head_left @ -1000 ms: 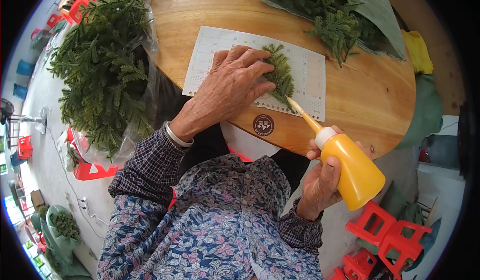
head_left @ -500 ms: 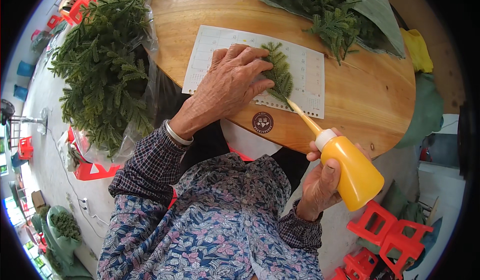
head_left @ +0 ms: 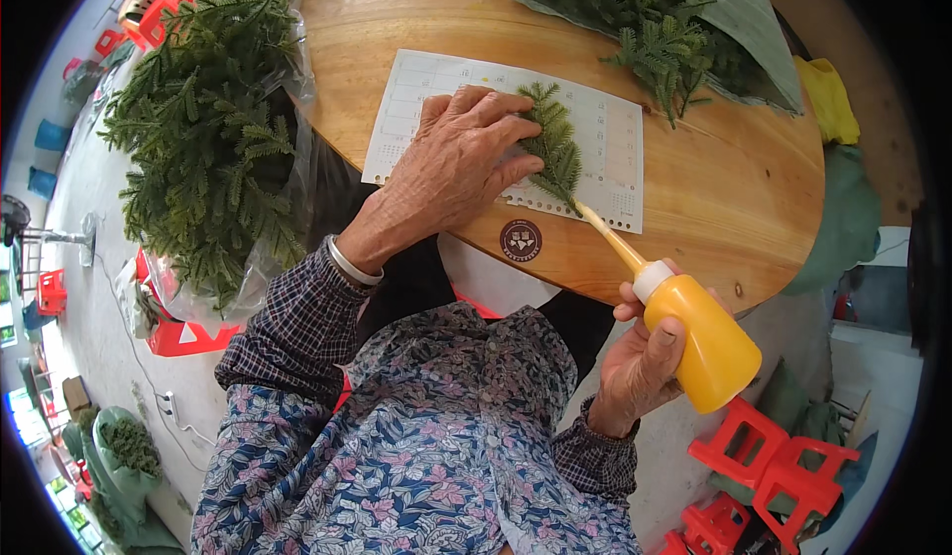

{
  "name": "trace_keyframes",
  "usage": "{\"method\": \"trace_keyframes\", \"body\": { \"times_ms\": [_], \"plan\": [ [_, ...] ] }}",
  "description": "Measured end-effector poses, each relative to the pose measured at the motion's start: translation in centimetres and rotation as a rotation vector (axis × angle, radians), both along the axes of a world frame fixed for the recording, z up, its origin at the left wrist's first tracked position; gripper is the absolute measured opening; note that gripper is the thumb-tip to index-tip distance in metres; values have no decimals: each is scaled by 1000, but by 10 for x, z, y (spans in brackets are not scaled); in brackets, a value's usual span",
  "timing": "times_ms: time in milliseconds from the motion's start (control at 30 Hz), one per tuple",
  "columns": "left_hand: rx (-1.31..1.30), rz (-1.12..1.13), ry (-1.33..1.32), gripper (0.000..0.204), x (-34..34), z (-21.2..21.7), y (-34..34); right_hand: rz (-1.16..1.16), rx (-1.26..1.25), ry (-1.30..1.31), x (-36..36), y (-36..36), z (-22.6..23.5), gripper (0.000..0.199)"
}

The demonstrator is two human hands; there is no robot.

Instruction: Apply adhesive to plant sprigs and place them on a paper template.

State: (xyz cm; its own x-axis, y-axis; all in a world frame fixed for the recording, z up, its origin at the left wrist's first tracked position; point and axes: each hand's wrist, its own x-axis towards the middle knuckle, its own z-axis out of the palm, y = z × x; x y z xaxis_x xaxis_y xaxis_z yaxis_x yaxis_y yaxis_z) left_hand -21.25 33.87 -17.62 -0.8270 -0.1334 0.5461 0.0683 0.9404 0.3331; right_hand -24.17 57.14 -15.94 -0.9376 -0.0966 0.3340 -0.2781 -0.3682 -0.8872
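Observation:
My left hand [head_left: 451,163] lies flat on a white printed sheet [head_left: 605,133] and presses down a small green fern sprig [head_left: 555,143] with its fingertips. My right hand [head_left: 640,367] grips a yellow squeeze bottle [head_left: 706,342] by its body. The bottle's long nozzle [head_left: 607,236] points up and left, with its tip touching the lower end of the sprig's stem. The sheet lies on a round wooden table [head_left: 714,208].
A big clear bag of green fern sprigs [head_left: 208,148] stands left of the table. More sprigs [head_left: 654,44] lie on a green sheet at the table's far side. A yellow cloth [head_left: 828,99] sits at the right rim. Red plastic stools [head_left: 783,471] stand on the floor, lower right.
The bottle's nozzle tip has slid slightly along the stem end of the sprig. My left hand has stayed pressed on the sprig.

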Motion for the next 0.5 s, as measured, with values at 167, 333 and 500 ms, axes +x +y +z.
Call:
{"method": "trace_keyframes", "body": {
  "times_ms": [167,333,500],
  "plan": [
    [0,2,2,30,1,-1,-1,-1,17,-15,1,2,0,54],
    [-1,2,-5,30,2,0,-3,0,21,-11,2,3,0,54],
    [6,3,-8,30,2,0,-5,3,22,-22,4,2,0,54]
  ]
}}
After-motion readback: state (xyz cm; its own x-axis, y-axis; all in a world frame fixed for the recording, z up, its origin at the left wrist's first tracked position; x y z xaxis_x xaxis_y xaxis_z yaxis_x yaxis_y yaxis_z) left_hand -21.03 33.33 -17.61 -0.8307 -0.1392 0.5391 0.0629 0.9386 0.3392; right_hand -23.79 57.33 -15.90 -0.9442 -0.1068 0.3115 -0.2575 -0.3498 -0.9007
